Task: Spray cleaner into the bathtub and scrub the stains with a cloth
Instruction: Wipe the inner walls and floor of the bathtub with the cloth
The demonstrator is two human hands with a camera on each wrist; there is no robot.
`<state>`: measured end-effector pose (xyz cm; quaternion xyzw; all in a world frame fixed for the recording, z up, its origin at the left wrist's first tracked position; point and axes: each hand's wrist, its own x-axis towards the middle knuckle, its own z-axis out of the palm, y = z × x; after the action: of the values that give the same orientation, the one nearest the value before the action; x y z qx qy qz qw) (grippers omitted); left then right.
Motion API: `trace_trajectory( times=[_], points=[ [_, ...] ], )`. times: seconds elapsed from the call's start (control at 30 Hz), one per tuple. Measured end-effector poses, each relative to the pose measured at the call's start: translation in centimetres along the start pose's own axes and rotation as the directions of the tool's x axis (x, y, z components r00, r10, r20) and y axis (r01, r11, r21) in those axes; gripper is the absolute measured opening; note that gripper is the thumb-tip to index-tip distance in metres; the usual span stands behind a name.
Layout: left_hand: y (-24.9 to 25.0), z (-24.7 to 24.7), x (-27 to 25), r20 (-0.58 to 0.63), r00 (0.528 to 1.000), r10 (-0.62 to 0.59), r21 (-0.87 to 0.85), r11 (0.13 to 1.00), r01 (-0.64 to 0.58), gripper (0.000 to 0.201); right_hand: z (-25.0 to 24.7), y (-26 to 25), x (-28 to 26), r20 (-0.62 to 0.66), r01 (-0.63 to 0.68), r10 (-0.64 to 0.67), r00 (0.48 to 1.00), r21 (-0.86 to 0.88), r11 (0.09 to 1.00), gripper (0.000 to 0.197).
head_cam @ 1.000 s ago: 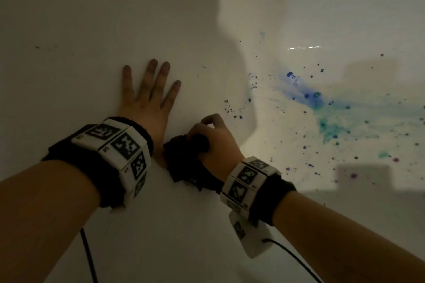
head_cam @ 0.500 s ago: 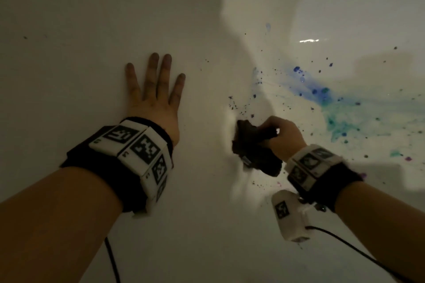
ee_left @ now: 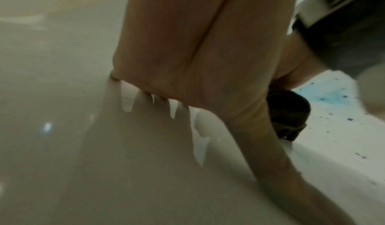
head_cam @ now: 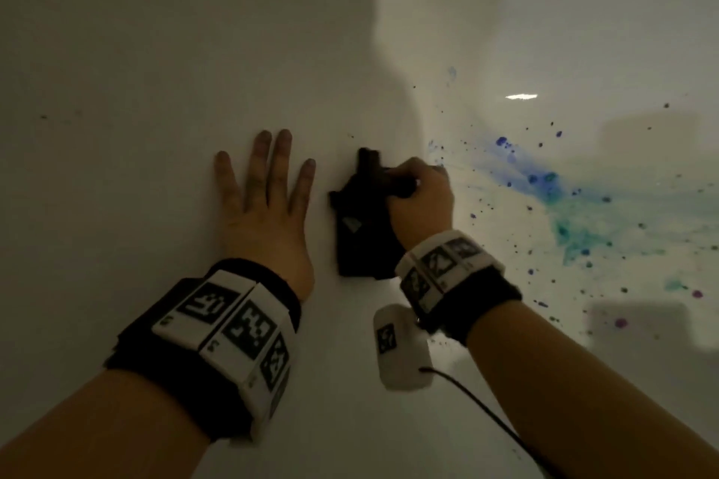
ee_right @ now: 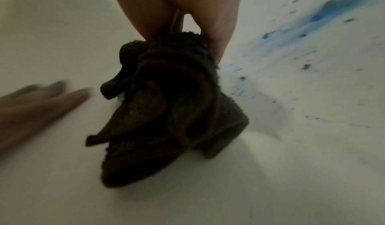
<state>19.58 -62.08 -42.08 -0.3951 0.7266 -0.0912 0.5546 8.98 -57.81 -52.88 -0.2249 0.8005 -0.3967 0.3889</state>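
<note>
Tub: white bathtub (head_cam: 155, 51) surface fills the head view.
Stains: blue-green stains (head_cam: 564, 206) spread at 3 o'clock of the R hand, specks around them, apart from the cloth.
L hand: left hand (head_cam: 264, 214) flat on tub, fingers straight and spread, holds nothing.
Cloth: dark cloth (head_cam: 362, 229) bunched, pressed on tub, btwn both hands; bulk hangs at 7 o'clock of the grip.
R hand: right hand (head_cam: 422, 202) fingers curled round cloth's top edge.
</note>
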Motion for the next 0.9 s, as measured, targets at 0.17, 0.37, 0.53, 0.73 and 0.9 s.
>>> trace_trajectory(
  times=[0.17,0.37,0.53,0.73,0.9],
  points=[
    [-0.5,-1.8,1.2,-0.071,0.997,-0.011,-0.053,0.999,0.008,0.116,-3.7,5.4,2.3,0.154,-0.359,0.396,0.905,-0.225,0.906,0.006],
    [-1.7,-2.6,3.4,-0.155,0.988,-0.026,-0.041,0.999,0.019,0.138,-6.1,5.0,-0.6,0.284,-0.262,0.273,0.919,-0.076,0.962,0.032],
    [-1.8,-1.8,3.3,-0.197,0.979,-0.053,-0.137,0.990,0.026,0.144,-3.1,-3.2,0.4,0.222,0.123,-0.158,0.962,0.163,0.979,0.021],
    [-1.6,-2.0,3.5,-0.211,0.975,-0.071,-0.185,0.982,0.031,0.137,1.7,-5.2,2.2,0.114,0.214,-0.224,0.968,0.099,0.972,0.020],
    [-1.3,-2.0,3.7,-0.180,0.979,-0.092,-0.135,0.989,0.068,0.149,-0.5,-1.3,6.7,-0.031,-0.141,0.144,0.989,0.082,0.987,0.010]
  ],
)
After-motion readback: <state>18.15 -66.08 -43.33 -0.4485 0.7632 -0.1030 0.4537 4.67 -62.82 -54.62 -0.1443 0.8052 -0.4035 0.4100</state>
